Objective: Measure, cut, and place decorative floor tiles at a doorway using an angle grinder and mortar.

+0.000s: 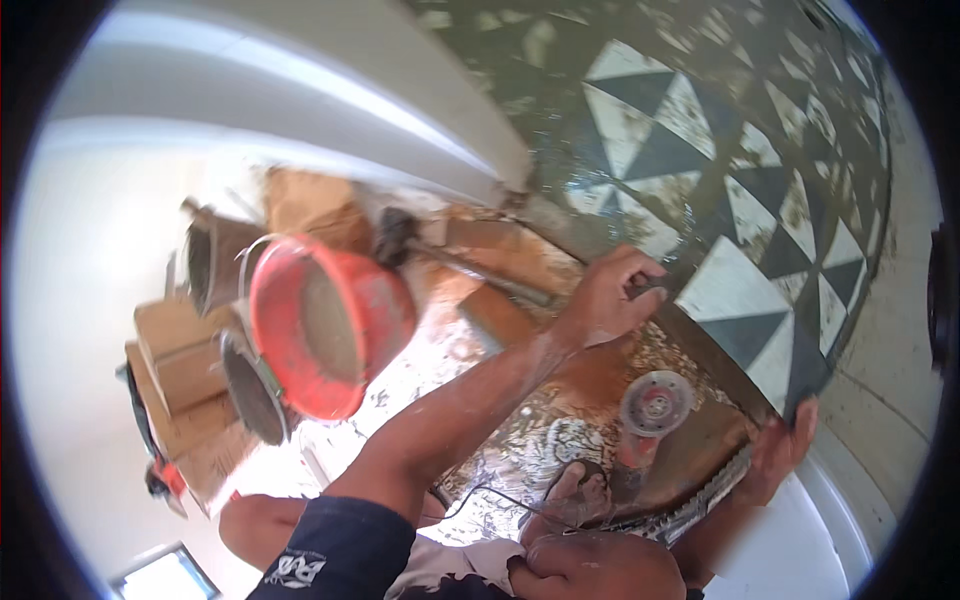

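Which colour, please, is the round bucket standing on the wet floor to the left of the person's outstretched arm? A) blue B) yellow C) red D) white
C: the bucket has a red rim and wall, with grey material inside, and it stands left of the left hand, which reaches to the edge of the patterned tile.

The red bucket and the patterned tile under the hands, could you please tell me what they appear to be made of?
The red bucket looks like plastic: uniform bright colour, thin rim, smeared with grey residue. The patterned tile looks like ceramic or cement, though I cannot tell which: a rigid slab, dusty, with a black and white triangle pattern. The left hand and right hand grip its edges.
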Available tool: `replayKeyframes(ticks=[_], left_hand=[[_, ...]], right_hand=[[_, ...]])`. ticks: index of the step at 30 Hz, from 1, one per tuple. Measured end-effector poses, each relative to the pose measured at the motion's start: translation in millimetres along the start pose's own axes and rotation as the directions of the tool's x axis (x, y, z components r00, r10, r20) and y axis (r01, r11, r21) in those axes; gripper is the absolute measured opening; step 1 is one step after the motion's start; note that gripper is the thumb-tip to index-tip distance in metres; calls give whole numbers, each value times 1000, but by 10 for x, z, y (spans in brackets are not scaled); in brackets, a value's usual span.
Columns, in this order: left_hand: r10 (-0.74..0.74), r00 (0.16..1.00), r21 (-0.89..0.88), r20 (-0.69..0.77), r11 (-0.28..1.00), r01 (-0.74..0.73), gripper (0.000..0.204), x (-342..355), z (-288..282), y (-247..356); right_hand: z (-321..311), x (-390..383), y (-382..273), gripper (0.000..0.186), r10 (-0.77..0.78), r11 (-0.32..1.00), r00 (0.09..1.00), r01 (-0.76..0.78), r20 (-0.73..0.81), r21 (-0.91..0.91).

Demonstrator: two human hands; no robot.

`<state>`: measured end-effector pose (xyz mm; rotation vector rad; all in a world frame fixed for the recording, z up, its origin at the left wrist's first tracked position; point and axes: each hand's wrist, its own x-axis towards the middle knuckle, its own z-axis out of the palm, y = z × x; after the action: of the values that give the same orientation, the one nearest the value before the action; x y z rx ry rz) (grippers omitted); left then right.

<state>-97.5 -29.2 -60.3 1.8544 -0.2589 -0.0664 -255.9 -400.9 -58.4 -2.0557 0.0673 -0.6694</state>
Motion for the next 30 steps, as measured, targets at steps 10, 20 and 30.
replayKeyframes(ticks=[10, 20, 30], left_hand=[[-80, 986, 391, 148, 920, 16, 24, -1472, -2388, 1326], [-549, 830, 847, -100, 391, 360, 36, -2171, -3824, 235], [-566, 822, 817, 63, 502, 283, 27, -1989, -3872, -193]], right_hand=[[299, 659, -1312, 44, 207, 408, 902, -431, 379, 805], [3008, 909, -3682, 43, 34, 804, 498, -529, 867, 272], [4399, 424, -3564, 44, 282, 681, 189, -730, 941, -57]])
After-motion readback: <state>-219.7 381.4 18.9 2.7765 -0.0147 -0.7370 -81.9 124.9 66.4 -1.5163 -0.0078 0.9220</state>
